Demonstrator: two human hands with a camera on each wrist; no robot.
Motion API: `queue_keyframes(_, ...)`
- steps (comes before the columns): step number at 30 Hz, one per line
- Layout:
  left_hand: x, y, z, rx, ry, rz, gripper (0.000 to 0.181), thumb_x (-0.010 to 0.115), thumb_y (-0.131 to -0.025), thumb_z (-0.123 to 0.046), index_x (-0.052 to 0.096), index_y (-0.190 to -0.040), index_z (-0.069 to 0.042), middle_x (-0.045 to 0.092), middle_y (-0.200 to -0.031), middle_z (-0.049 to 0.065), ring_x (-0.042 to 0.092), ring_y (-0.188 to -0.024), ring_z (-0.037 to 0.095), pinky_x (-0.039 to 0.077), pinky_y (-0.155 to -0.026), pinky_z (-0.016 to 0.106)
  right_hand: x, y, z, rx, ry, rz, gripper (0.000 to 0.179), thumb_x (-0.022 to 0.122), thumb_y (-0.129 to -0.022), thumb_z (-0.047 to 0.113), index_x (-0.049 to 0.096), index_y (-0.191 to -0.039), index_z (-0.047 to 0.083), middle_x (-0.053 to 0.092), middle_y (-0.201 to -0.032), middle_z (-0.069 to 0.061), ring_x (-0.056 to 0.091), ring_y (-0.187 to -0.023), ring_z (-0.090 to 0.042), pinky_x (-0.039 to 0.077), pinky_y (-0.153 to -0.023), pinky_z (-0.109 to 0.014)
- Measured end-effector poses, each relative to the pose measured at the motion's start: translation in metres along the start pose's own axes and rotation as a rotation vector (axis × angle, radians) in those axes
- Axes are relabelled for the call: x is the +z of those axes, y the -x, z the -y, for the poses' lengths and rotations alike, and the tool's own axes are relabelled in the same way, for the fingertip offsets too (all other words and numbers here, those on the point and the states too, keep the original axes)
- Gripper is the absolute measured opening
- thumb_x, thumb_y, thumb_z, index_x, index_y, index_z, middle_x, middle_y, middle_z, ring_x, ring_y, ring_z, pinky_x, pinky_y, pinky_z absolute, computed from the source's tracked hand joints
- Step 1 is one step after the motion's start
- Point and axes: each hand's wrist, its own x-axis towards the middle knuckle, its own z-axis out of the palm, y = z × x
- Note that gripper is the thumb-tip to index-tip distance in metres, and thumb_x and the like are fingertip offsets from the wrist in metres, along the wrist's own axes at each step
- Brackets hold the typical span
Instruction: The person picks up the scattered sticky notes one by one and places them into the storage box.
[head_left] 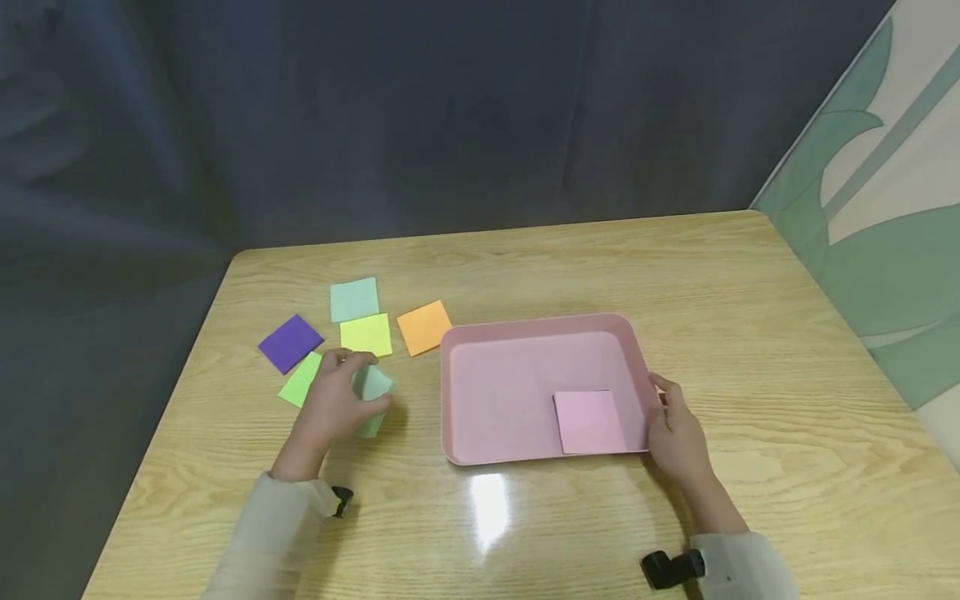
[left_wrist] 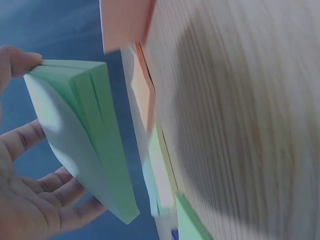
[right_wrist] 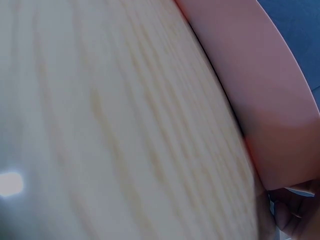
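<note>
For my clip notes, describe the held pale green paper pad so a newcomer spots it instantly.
On the pale wooden table, look left of the pink rectangular tray. The left hand grips the pale green paper pad. Unlike the coloured paper squares nearby, it is raised off the table.

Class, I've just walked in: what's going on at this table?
A person's left grip holds a pale-green square paper pad above the wooden table. The right grip holds the right side of a pink rectangular tray with one pink square paper pad inside. Five other coloured square paper pads lie left of the tray.
</note>
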Motion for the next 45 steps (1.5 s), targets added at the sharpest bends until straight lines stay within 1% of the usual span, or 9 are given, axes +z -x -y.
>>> queue_keyframes(6, 0.017, -0.009, -0.019, 0.044, 0.022, 0.02, 0.054, 0.071, -0.063, -0.028, 0.054, -0.111, -0.009, 0.035, -0.117, 0.022, 0.048, -0.084, 0.032, 0.045, -0.062, 0.038, -0.001, 0.0, -0.001, 0.004, -0.007, 0.006, 0.04, 0.025, -0.089, 0.004, 0.031, -0.128, 0.004, 0.048, -0.101, -0.026, 0.052, -0.08, -0.035, 0.041, -0.065, -0.044)
queue_keyframes(16, 0.04, -0.019, -0.059, 0.103, 0.105, 0.049, 0.052, 0.071, -0.063, -0.03, 0.055, -0.11, -0.013, 0.035, -0.12, 0.017, 0.047, -0.085, 0.029, 0.044, -0.064, 0.036, -0.002, -0.002, 0.002, 0.008, -0.014, 0.013, 0.04, 0.025, -0.089, 0.005, 0.031, -0.129, 0.005, 0.046, -0.103, -0.026, 0.051, -0.082, -0.036, 0.04, -0.067, -0.046)
queue_keyframes(21, 0.051, -0.023, -0.074, 0.129, 0.144, 0.069, 0.052, 0.071, -0.063, -0.03, 0.055, -0.11, -0.014, 0.036, -0.121, 0.015, 0.047, -0.087, 0.027, 0.045, -0.065, 0.035, 0.0, -0.004, 0.002, 0.005, -0.017, 0.014, 0.04, 0.024, -0.089, 0.005, 0.031, -0.128, 0.005, 0.047, -0.101, -0.026, 0.051, -0.08, -0.035, 0.041, -0.066, -0.045)
queue_keyframes(26, 0.062, -0.024, -0.082, 0.182, 0.153, 0.08, 0.051, 0.071, -0.063, -0.031, 0.056, -0.108, -0.013, 0.038, -0.115, 0.01, 0.046, -0.087, 0.024, 0.044, -0.067, 0.035, 0.001, -0.003, 0.0, 0.013, -0.013, 0.012, 0.04, 0.024, -0.089, 0.006, 0.031, -0.128, 0.004, 0.047, -0.102, -0.027, 0.051, -0.081, -0.036, 0.041, -0.067, -0.046)
queue_keyframes(29, 0.068, -0.022, -0.086, 0.196, 0.159, 0.082, 0.051, 0.072, -0.062, -0.029, 0.056, -0.108, -0.014, 0.039, -0.111, 0.009, 0.045, -0.087, 0.022, 0.044, -0.067, 0.033, 0.001, -0.001, -0.001, 0.012, -0.01, 0.004, 0.04, 0.024, -0.089, 0.005, 0.031, -0.128, 0.004, 0.047, -0.102, -0.028, 0.051, -0.08, -0.036, 0.04, -0.066, -0.046)
queue_keyframes(32, 0.073, -0.019, -0.089, 0.206, 0.156, 0.08, 0.052, 0.073, -0.06, -0.028, 0.057, -0.107, -0.014, 0.039, -0.113, 0.01, 0.044, -0.087, 0.022, 0.044, -0.067, 0.032, 0.0, 0.0, -0.001, 0.011, -0.007, 0.0, 0.04, 0.025, -0.089, 0.005, 0.032, -0.128, 0.004, 0.048, -0.1, -0.028, 0.051, -0.079, -0.035, 0.041, -0.066, -0.045)
queue_keyframes(36, 0.078, -0.018, -0.095, 0.248, 0.135, 0.076, 0.052, 0.073, -0.06, -0.028, 0.057, -0.107, -0.014, 0.039, -0.115, 0.012, 0.044, -0.089, 0.023, 0.042, -0.068, 0.032, 0.001, 0.001, 0.0, 0.012, -0.009, -0.001, 0.04, 0.025, -0.089, 0.004, 0.032, -0.128, 0.004, 0.048, -0.1, -0.027, 0.052, -0.078, -0.035, 0.041, -0.065, -0.045)
queue_keyframes(39, 0.083, -0.018, -0.1, 0.271, 0.126, 0.095, 0.053, 0.072, -0.06, -0.029, 0.057, -0.108, -0.014, 0.039, -0.115, 0.012, 0.043, -0.089, 0.021, 0.041, -0.068, 0.032, 0.001, 0.001, 0.0, 0.009, -0.011, -0.008, 0.039, 0.025, -0.088, 0.004, 0.032, -0.127, 0.004, 0.048, -0.1, -0.027, 0.052, -0.079, -0.035, 0.041, -0.065, -0.045)
queue_keyframes(45, 0.097, -0.017, -0.112, 0.296, 0.127, 0.167, 0.054, 0.07, -0.063, -0.033, 0.055, -0.111, -0.014, 0.039, -0.117, 0.011, 0.042, -0.091, 0.02, 0.041, -0.067, 0.028, 0.001, 0.002, -0.001, 0.004, -0.019, -0.011, 0.039, 0.025, -0.088, 0.004, 0.033, -0.127, 0.005, 0.049, -0.1, -0.027, 0.052, -0.079, -0.035, 0.041, -0.065, -0.045)
